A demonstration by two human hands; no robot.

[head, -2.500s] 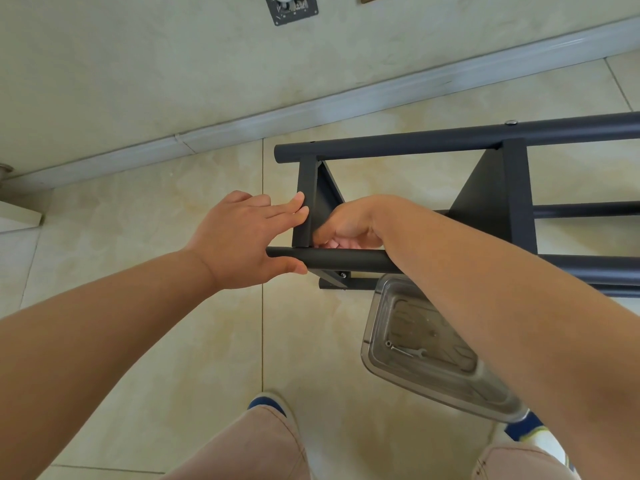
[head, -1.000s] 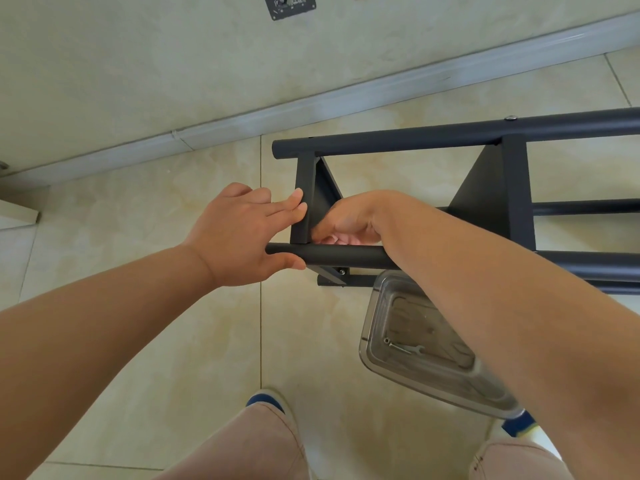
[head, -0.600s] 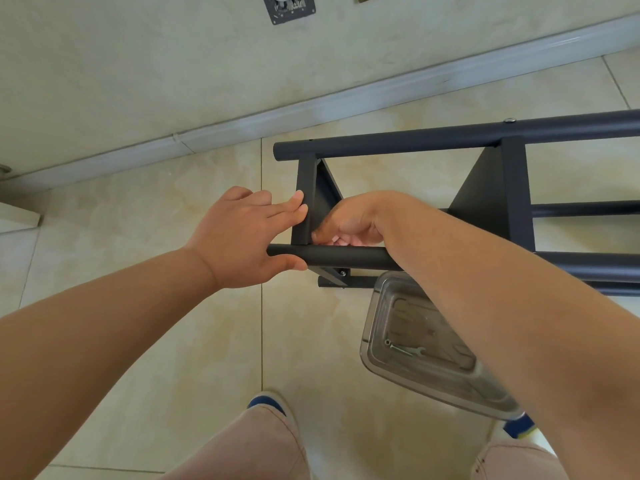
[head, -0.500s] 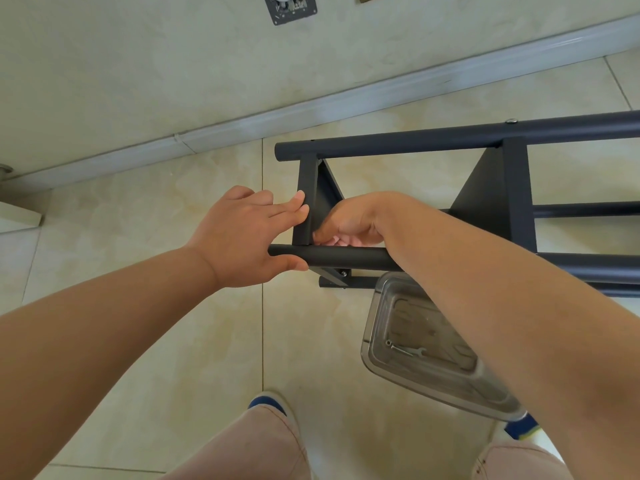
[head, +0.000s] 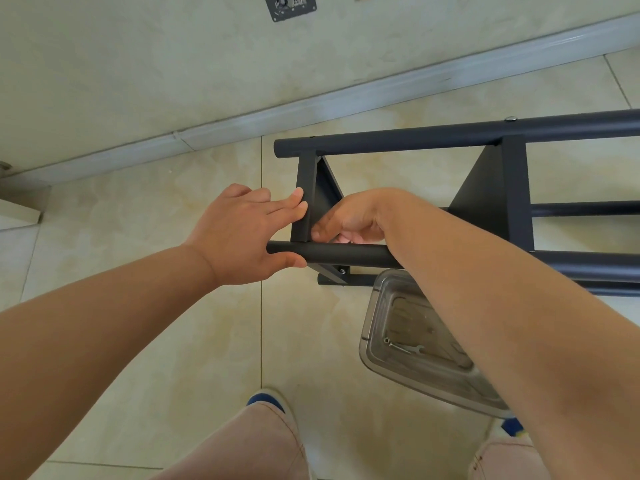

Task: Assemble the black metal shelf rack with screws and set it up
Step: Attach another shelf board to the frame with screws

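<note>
Both forearms bare, no sleeves in view, no watch or rings on left hand [head: 239,233] or right hand [head: 349,220]. Light pinkish-beige trousers [head: 256,445] on both legs. Shoes [head: 266,398] blue at toe with white (right one mostly hidden).

A home room: tiled floor [head: 194,341], baseboard [head: 311,109], wall socket [head: 290,6].

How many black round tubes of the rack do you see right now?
4. The far tube is nearest the wall; the near tube is under both hands; a third is at right between them; a fourth lies lower, by the clear tray. Arms may hide others.
</note>
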